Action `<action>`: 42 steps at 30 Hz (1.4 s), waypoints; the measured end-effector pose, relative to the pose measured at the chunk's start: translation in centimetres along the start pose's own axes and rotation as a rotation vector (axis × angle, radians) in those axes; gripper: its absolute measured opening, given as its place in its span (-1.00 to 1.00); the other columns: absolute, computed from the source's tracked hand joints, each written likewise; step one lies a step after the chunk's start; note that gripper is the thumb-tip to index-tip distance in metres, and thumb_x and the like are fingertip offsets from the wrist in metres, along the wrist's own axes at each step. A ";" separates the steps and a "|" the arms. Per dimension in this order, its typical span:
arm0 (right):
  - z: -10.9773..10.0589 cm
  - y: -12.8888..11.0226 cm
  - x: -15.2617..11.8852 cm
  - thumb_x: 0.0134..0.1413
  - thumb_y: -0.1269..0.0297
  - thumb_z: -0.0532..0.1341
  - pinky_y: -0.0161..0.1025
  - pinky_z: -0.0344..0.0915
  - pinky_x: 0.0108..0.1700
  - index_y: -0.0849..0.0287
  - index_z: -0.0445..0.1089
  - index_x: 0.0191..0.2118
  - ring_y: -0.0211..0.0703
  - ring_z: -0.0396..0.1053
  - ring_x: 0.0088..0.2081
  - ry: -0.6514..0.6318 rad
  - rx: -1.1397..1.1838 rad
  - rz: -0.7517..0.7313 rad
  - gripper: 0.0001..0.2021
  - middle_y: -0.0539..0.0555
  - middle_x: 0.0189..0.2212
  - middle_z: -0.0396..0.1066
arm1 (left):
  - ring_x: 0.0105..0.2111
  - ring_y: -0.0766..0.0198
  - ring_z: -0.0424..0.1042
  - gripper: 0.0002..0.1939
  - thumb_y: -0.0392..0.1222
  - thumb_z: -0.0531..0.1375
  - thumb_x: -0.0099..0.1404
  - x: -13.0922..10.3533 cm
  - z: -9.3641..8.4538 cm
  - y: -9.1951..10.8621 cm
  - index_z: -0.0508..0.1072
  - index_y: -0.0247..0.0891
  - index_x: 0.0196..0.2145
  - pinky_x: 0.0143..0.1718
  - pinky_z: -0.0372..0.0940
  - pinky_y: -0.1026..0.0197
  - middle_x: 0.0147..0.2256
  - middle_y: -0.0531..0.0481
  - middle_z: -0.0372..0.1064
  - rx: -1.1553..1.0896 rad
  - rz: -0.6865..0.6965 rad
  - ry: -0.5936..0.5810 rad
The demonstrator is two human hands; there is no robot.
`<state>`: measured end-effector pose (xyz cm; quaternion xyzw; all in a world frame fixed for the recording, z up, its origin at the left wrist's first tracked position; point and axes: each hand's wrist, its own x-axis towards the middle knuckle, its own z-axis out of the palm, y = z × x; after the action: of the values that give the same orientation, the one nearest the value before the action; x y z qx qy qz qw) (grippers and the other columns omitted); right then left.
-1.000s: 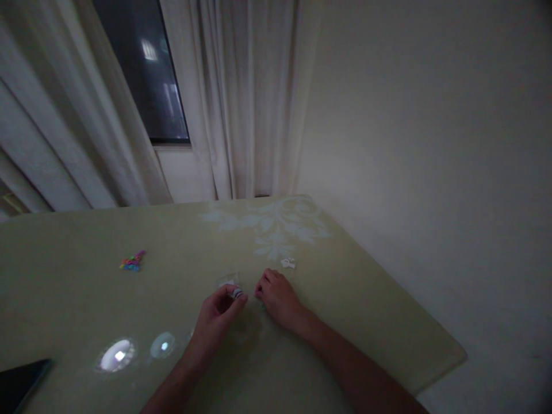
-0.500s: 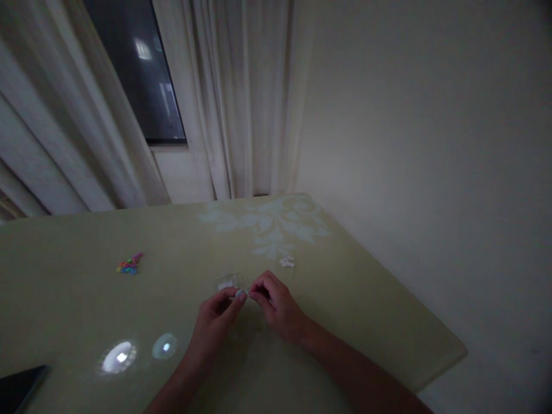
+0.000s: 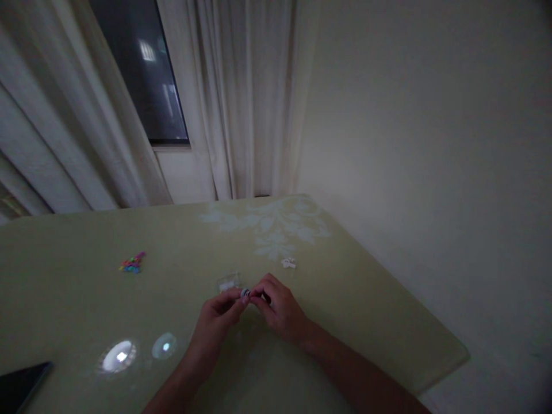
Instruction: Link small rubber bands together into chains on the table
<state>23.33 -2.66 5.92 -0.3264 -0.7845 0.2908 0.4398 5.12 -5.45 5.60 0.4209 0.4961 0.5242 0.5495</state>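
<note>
Between the thumb and index finger of my left hand (image 3: 215, 319) is a small round piece (image 3: 245, 292), pale with dark bands; its exact kind is too small to tell. My right hand (image 3: 279, 306) is pinched closed at the right side of that piece, and whatever its fingertips grip is hidden. Just behind my left fingertips lies a small clear plastic case (image 3: 228, 282), with something whitish in it or under it. Beyond my right hand, a few small white pieces (image 3: 288, 263) rest on the table.
A little heap of multicoloured pieces (image 3: 133, 264) sits to the left on the greenish table (image 3: 77, 293). At the lower left corner is a dark flat object (image 3: 23, 384). Lamp reflections shine on the tabletop. A wall (image 3: 409, 144) runs along the right side, with curtains (image 3: 233, 103) behind.
My hands have come closer together, and my right fingertips now meet the small round piece. The piece has turned, showing dark bands. The view has shifted slightly.
</note>
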 end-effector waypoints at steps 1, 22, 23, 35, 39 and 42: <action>0.0 0.1 0.0 0.37 0.28 0.25 -0.28 0.26 -0.22 0.13 0.46 -0.19 -0.20 0.32 -0.30 0.007 -0.012 -0.008 -0.92 0.03 -0.29 0.36 | -0.48 0.35 0.22 -0.58 0.12 0.52 -0.02 0.0 0.1 0.0 0.69 -0.26 -0.32 -0.47 0.14 0.34 -0.41 0.00 0.49 -0.002 -0.004 0.001; -3.7 2.0 1.1 0.16 0.43 0.39 -0.30 0.24 -0.24 0.18 0.60 -0.27 -0.24 0.37 -0.34 -0.156 -0.217 0.254 -0.96 0.03 -0.34 0.44 | -0.49 0.34 0.17 -0.51 0.29 0.39 0.14 0.2 -0.1 -0.8 0.54 -0.22 -0.29 -0.45 0.09 0.32 -0.51 0.14 0.22 0.078 0.025 -0.072; -3.8 2.1 1.0 0.15 0.42 0.40 -0.30 0.24 -0.21 0.18 0.61 -0.26 -0.22 0.38 -0.30 -0.201 -0.246 0.275 -0.96 0.04 -0.31 0.45 | -0.50 0.34 0.17 -0.50 0.30 0.38 0.14 0.3 -0.2 -0.9 0.56 -0.23 -0.28 -0.45 0.09 0.32 -0.52 0.14 0.21 0.087 0.023 -0.064; -3.9 2.2 1.0 0.09 0.50 0.39 -0.32 0.22 -0.27 0.17 0.61 -0.30 -0.26 0.36 -0.38 -0.274 -0.196 0.287 -0.91 0.01 -0.37 0.46 | -0.48 0.33 0.21 -0.56 0.22 0.43 0.12 0.1 -0.4 -0.6 0.53 -0.22 -0.33 -0.47 0.10 0.34 -0.45 0.08 0.33 0.080 0.007 -0.040; -4.3 2.0 1.3 0.13 0.46 0.36 -0.30 0.24 -0.30 0.19 0.59 -0.30 -0.23 0.37 -0.38 -0.197 -0.013 0.312 -0.94 0.00 -0.42 0.49 | -0.48 0.32 0.25 -0.57 0.20 0.45 0.09 0.3 -0.5 -0.8 0.55 -0.23 -0.38 -0.45 0.14 0.33 -0.43 0.05 0.38 0.085 0.044 -0.018; -4.4 1.5 1.4 0.15 0.35 0.36 -0.30 0.23 -0.34 0.18 0.58 -0.29 -0.23 0.35 -0.40 -0.170 0.139 0.323 -0.96 0.00 -0.43 0.49 | -0.49 0.30 0.27 -0.55 0.22 0.45 0.05 0.5 -0.4 -0.9 0.59 -0.26 -0.41 -0.47 0.15 0.31 -0.44 0.01 0.41 0.126 0.057 0.000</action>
<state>26.96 0.11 7.47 -0.3913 -0.7342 0.4376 0.3411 4.81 -5.05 4.59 0.4687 0.5160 0.5073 0.5068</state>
